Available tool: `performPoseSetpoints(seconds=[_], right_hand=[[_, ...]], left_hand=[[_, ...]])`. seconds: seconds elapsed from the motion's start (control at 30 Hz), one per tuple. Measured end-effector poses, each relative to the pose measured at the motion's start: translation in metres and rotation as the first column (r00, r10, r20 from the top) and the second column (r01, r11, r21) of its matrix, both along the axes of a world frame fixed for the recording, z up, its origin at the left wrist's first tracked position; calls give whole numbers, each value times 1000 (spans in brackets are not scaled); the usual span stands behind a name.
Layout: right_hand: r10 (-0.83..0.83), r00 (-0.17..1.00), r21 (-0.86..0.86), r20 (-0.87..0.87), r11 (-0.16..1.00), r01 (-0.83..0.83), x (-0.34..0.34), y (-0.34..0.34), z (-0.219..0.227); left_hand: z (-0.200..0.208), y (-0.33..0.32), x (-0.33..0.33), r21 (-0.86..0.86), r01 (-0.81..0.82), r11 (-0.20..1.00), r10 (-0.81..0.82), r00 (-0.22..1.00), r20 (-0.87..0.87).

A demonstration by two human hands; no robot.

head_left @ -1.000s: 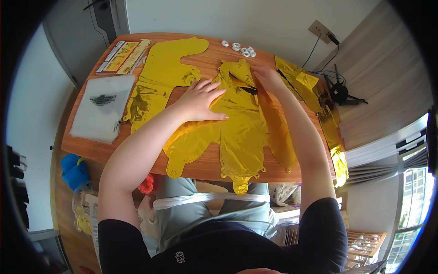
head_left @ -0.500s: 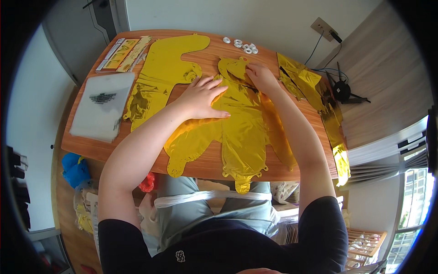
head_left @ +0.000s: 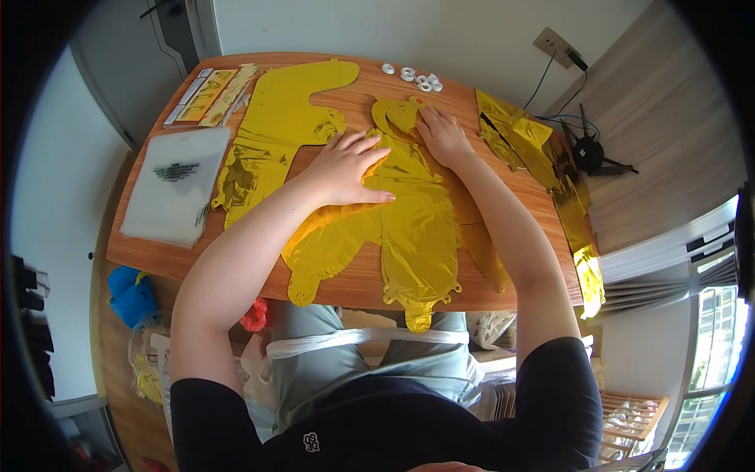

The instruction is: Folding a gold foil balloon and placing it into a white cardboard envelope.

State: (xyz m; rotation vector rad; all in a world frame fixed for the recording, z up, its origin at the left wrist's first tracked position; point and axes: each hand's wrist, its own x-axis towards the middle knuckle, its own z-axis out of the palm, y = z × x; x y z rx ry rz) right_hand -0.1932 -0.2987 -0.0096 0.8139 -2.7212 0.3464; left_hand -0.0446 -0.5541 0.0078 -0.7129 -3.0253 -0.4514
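Observation:
Flat gold foil balloons lie across the wooden table [head_left: 503,240] in front of me. My left hand [head_left: 346,167] rests with spread fingers on the near foil balloon [head_left: 421,228], over its left upper part. At that balloon's far end, where the foil is folded over near a small red spot, my right hand [head_left: 442,140] lies with fingers stretched out along the right edge. Another gold foil balloon [head_left: 275,110], wide and flat, extends on the left, reaching to the far edge. The near balloon's tabbed end hangs over the table's front edge.
Several white ribbon rolls [head_left: 425,81] sit at the far edge. A stack of clear plastic bags [head_left: 173,185] and printed packaging [head_left: 206,96] lie on the left. Long gold foil [head_left: 554,169] drapes over the right edge, beside a black router [head_left: 588,153] with cables.
My right hand has opened from a pinch at the balloon's far end and now lies flatter, slightly lower and left. The left hand stays where it was.

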Motion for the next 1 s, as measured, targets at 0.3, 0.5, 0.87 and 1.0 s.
performPoseSetpoints(seconds=[0.3,0.5,0.87,1.0], right_hand=[[-116,975,132,190,987,91,-5,-2,7],[-27,907,-433,421,872,227,15,28,42],[-452,794,231,406,892,389,161,116,75],[-363,726,2,584,895,446,168,128,76]], left_hand=[[-1,0,-1,4,4,1000,-4,1000,-4],[-1,-1,-1,7,14,1000,-14,1000,13],[1,-2,-1,-3,10,1000,-10,999,41],[0,-1,-3,1,18,1000,-18,999,32]])
